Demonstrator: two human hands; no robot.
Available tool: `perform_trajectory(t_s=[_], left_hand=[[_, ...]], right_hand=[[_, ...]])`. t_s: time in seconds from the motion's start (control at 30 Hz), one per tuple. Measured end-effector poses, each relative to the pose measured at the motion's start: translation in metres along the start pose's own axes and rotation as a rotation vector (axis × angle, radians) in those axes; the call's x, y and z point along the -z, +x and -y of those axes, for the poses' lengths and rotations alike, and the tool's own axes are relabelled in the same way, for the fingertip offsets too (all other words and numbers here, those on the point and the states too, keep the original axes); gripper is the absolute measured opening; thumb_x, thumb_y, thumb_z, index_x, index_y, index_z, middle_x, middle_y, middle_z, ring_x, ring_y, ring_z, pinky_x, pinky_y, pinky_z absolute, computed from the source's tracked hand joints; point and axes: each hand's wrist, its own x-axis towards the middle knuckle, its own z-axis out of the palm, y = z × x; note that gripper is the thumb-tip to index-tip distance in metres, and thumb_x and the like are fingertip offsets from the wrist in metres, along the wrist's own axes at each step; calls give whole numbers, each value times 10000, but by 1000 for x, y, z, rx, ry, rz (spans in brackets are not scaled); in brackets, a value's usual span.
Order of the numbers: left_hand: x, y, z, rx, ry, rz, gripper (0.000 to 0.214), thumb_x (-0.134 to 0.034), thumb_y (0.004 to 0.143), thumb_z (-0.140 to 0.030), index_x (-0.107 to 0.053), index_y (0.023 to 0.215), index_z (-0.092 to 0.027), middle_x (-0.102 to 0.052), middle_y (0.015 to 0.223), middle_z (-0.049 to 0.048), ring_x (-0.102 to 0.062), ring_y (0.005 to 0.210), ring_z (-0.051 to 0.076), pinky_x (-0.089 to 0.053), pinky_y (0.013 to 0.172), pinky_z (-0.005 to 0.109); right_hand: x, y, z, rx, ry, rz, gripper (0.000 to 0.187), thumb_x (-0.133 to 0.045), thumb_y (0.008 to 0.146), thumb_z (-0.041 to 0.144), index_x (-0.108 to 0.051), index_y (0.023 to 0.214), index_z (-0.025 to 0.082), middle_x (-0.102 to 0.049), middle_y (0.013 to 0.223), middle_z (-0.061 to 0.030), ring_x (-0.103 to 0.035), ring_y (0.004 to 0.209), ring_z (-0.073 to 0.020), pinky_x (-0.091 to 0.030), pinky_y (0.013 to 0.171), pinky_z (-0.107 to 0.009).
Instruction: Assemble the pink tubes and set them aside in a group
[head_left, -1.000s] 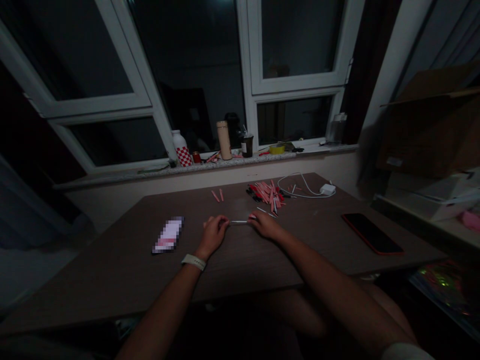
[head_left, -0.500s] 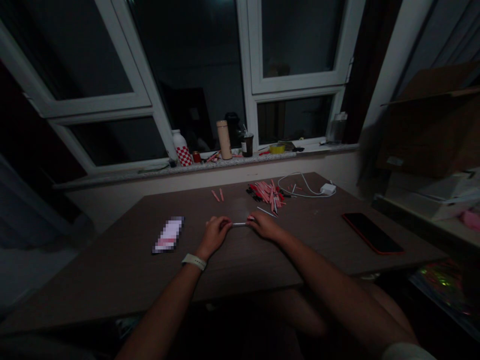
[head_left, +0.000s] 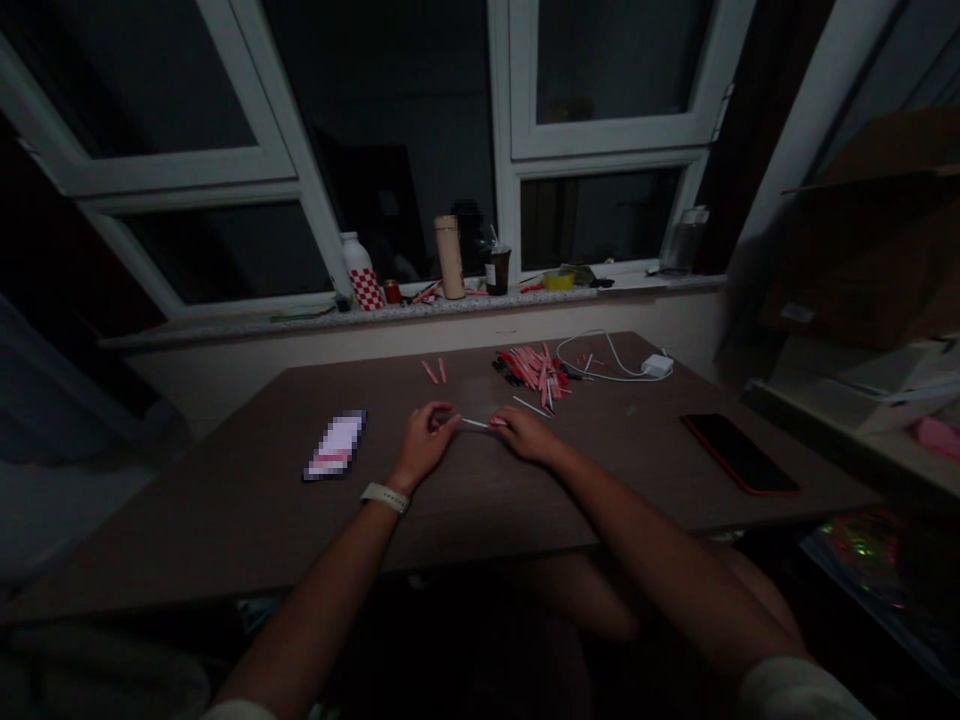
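My left hand (head_left: 424, 442) and my right hand (head_left: 519, 434) meet over the middle of the brown table (head_left: 247, 500). Each pinches one end of a thin white refill (head_left: 475, 423), which spans the short gap between them. The left fingers also seem closed round a pink pen piece, though the dim light makes it hard to tell. A white watch band (head_left: 384, 496) is on my left wrist. Behind my hands lies a pile of pink and red pen parts (head_left: 532, 368). One loose white refill (head_left: 531, 406) lies near the pile.
Two pink pieces (head_left: 435, 371) lie behind the left hand. A blurred packet (head_left: 334, 445) lies left, a dark phone (head_left: 739, 453) right, a white charger with cable (head_left: 655, 365) far right. Bottles and cups (head_left: 450, 257) line the windowsill. Cardboard boxes (head_left: 862, 250) stand at right.
The view has tilted a little, so everything sits higher in the picture. My hands have stayed together on the white refill; its visible span between them is shorter than a second ago.
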Motion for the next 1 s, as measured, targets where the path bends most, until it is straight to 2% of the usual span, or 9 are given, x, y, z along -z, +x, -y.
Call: perform_trajectory(t_s=[0.07,0.17,0.3,0.43,0.67,1.0], left_hand=[[1,-1,2,28,190,-30,301,-654,892,-443,-666,1082,-210,-700,1125,98,-598,1037,274,-459,929,442],[3,-2,8,111,426,54,315,-659,887,-476,-675,1071,-221,-673,1187,128,-528,1155,360,-408,944,513],[3,-3,12,146,522,156,305,-592,927,-498,-710,999,-227,-662,1158,147,-496,1156,389,-387,921,516],[0,-2,12,143,483,158,354,-591,919,-555,-712,960,-225,-678,1129,137,-497,1138,374,-376,920,491],[-4,-1,3,23,250,137,341,-545,965,-533,-669,1060,-231,-719,1094,74,-564,1085,278,-357,960,415],[-4,0,1,-58,172,79,282,-575,968,-476,-669,1044,-221,-723,1084,65,-555,1082,267,-361,946,399]], right_hand=[[0,0,-4,5,0,-4,146,-540,981,221,-667,932,169,-687,957,-89,-606,901,-204,-446,826,-305],[1,0,-10,-4,-12,-22,153,-535,985,231,-665,926,175,-680,943,-77,-597,898,-199,-439,825,-300],[1,0,-16,-58,-53,-47,150,-545,980,236,-667,919,175,-667,922,-73,-589,884,-199,-425,806,-293],[4,-1,-18,-83,-76,-58,157,-544,980,241,-674,936,165,-669,930,-86,-588,889,-207,-421,817,-299],[8,-3,-18,-74,-102,-28,164,-546,970,252,-685,945,168,-678,944,-88,-595,901,-212,-427,832,-303],[10,-3,-18,-65,-111,-6,179,-529,967,256,-682,911,181,-663,924,-89,-580,868,-223,-432,821,-320]])
